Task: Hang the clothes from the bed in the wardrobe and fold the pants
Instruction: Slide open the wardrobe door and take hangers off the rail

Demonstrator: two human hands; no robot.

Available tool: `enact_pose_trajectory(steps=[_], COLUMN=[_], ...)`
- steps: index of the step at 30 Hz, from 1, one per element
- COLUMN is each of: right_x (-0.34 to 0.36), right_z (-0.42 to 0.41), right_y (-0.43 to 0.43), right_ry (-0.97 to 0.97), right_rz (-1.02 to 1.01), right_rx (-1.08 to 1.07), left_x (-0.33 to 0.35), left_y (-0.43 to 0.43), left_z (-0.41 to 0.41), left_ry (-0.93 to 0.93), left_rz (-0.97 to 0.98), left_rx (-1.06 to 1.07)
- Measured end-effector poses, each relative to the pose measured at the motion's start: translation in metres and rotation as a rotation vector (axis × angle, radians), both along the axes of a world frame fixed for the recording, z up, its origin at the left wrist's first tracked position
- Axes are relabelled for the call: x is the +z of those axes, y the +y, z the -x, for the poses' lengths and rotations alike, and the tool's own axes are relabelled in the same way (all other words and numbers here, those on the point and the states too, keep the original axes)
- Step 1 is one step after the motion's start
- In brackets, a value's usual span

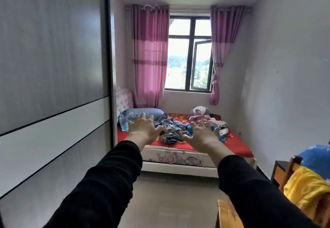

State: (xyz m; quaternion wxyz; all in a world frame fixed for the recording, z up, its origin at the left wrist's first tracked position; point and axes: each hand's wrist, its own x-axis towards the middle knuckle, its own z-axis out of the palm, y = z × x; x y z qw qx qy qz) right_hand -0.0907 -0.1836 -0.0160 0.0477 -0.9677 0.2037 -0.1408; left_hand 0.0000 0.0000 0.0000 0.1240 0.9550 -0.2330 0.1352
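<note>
The wardrobe (pixel 53 66) is seen closed at the left. The left hand (pixel 142 129) and the right hand (pixel 201 133) are held out with fingers spread, and nothing is gripped. The clothes (pixel 171 129) are left heaped on the bed (pixel 239 143); nothing appears hung or folded.

1 head camera looks forward toward the distant bed (pixel 239 143).
</note>
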Motion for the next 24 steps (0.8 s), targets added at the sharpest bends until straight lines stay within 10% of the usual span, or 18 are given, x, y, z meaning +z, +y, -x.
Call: enact_pose_trajectory(steps=[24], right_x=[-0.025], right_z=[-0.496], right_y=[0.019], right_ry=[-0.081], right_rz=[0.079], right_rx=[0.600], left_x=[-0.021], left_y=[0.016], left_z=[-0.396], left_ry=[-0.146], left_rz=[-0.142], left_rx=[0.514])
